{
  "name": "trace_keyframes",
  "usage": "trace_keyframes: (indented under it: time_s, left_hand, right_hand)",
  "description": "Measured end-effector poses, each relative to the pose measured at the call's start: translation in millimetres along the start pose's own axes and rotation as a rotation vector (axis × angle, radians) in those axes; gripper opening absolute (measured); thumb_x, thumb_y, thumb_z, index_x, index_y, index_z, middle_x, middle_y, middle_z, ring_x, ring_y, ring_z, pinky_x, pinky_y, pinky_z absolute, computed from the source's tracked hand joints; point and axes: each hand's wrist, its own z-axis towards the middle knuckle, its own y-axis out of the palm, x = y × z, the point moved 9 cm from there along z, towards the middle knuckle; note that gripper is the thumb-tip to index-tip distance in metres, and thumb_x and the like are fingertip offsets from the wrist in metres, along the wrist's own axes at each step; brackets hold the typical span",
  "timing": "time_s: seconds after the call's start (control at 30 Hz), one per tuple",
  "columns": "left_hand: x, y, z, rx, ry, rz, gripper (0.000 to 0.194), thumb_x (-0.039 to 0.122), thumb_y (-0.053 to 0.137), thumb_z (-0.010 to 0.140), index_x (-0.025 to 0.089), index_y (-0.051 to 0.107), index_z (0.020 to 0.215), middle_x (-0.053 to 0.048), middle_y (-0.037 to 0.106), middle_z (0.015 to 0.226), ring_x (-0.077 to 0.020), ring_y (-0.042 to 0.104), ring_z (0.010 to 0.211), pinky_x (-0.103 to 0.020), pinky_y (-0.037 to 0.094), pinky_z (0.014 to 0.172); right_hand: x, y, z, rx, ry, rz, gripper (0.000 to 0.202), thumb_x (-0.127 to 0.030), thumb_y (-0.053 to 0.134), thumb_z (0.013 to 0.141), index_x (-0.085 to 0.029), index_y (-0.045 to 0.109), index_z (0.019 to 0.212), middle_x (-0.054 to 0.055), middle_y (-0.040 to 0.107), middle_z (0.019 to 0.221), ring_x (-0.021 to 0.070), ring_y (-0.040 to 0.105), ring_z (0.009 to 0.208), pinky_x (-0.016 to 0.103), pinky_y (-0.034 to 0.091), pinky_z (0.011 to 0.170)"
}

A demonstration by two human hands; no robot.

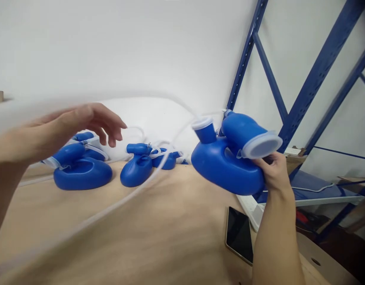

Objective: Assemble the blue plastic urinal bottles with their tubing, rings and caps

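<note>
My right hand (273, 168) is closed on a blue plastic urinal bottle (227, 170), held tilted above the table's right side. This bottle has a white-capped neck and a wide blue funnel piece (244, 128) with a whitish rim. From the cap a clear flexible tube (158, 168) loops out to the left, blurred in places. My left hand (90, 118) hangs in the air at the left, fingers loosely bent and apart, with nothing in it. Below and beyond it, another blue urinal bottle (84, 176) rests on the table.
More blue bottles with tubes, one being a nearer bottle (136, 172), stand along the back of the tan table (141, 237). A phone (239, 235) lies near the right edge. Blue metal shelving (307, 75) rises at the right, before a white wall.
</note>
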Motion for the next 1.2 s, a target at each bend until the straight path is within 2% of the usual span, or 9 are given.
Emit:
trace_keyframes:
  time_s: [0.1,0.27,0.37,0.47,0.53,0.63,0.87,1.0,1.2]
  left_hand:
    - [-0.9,25.4,-6.6,-0.318,-0.046,-0.080,0.105,0.109,0.035,0.057,0.015,0.077,0.078,-0.007,0.071,0.071,-0.0283,0.070,0.064,-0.055,0.061,0.066]
    - [-33.0,-0.7,-12.8,-0.113,-0.175,-0.139,0.082,0.094,0.064,0.063,0.014,0.076,0.078,-0.009,0.074,0.071,-0.0304,0.071,0.072,-0.060,0.060,0.081]
    - [-46.6,-7.1,-12.9,0.013,-0.185,-0.229,0.078,0.087,0.056,0.078,0.012,0.074,0.090,-0.009,0.076,0.078,-0.0303,0.071,0.084,-0.060,0.055,0.095]
    - [-56.0,-4.6,-15.3,0.102,-0.136,-0.156,0.069,0.076,0.053,0.090,0.017,0.069,0.123,-0.010,0.077,0.112,-0.0324,0.069,0.110,-0.056,0.049,0.107]
    - [-62.6,-1.0,-19.7,0.141,-0.112,-0.011,0.064,0.068,0.056,0.093,0.029,0.056,0.144,-0.007,0.065,0.141,-0.0322,0.058,0.131,-0.053,0.044,0.113]
    - [-79.3,9.3,-26.0,0.111,-0.155,0.146,0.064,0.066,0.055,0.094,0.036,0.049,0.150,-0.005,0.057,0.151,-0.0323,0.052,0.139,-0.051,0.045,0.113]
    - [-116.4,32.2,-27.0,-0.091,-0.254,0.255,0.070,0.073,0.052,0.091,0.028,0.055,0.145,-0.008,0.049,0.156,-0.0328,0.057,0.128,-0.044,0.051,0.105]
    - [-130.6,37.1,-27.8,-0.177,-0.294,0.297,0.072,0.075,0.051,0.089,0.030,0.054,0.146,-0.008,0.052,0.152,-0.0326,0.060,0.125,-0.044,0.051,0.105]
    - [-154.0,63.1,-47.0,-0.533,-0.379,0.314,0.072,0.072,0.048,0.093,0.031,0.047,0.152,-0.003,0.058,0.151,-0.0291,0.051,0.141,-0.044,0.042,0.115]
  right_hand:
    - [6.6,-12.0,0.1,0.078,0.046,-0.031,0.036,-0.046,0.087,0.058,-0.019,0.078,0.081,0.004,0.076,0.081,0.0244,0.069,0.078,0.037,0.056,0.076]
    - [12.9,-27.7,0.0,0.155,0.049,-0.140,0.035,-0.045,0.082,0.063,-0.017,0.080,0.083,0.008,0.077,0.083,0.0256,0.070,0.081,0.036,0.056,0.073]
    - [22.8,-36.6,3.1,0.262,0.072,-0.161,0.041,-0.048,0.082,0.064,-0.014,0.081,0.088,0.010,0.077,0.083,0.0259,0.070,0.080,0.039,0.056,0.079]
    - [36.2,-46.4,4.8,0.432,0.084,-0.158,0.050,-0.053,0.081,0.064,-0.011,0.080,0.091,0.010,0.077,0.084,0.0270,0.070,0.081,0.042,0.057,0.082]
    - [46.4,-50.9,2.8,0.543,0.090,-0.158,0.054,-0.055,0.079,0.067,-0.010,0.079,0.096,0.010,0.077,0.085,0.0272,0.070,0.081,0.043,0.058,0.083]
    - [57.5,-53.2,-5.4,0.681,0.088,-0.254,0.053,-0.051,0.076,0.074,-0.005,0.077,0.102,0.014,0.076,0.094,0.0297,0.071,0.090,0.044,0.057,0.089]
    - [68.8,-46.7,-23.5,0.841,0.055,-0.408,0.037,-0.035,0.068,0.087,-0.006,0.072,0.109,0.020,0.073,0.110,0.0319,0.069,0.106,0.041,0.056,0.090]
    - [66.6,-37.7,-21.2,0.792,-0.024,-0.500,0.039,-0.036,0.070,0.083,-0.008,0.073,0.110,0.020,0.072,0.113,0.0320,0.068,0.105,0.042,0.055,0.091]
    - [107.3,-2.5,-7.3,0.432,0.109,-0.601,0.049,-0.048,0.072,0.080,-0.007,0.076,0.108,0.021,0.075,0.107,0.0339,0.068,0.099,0.047,0.051,0.097]
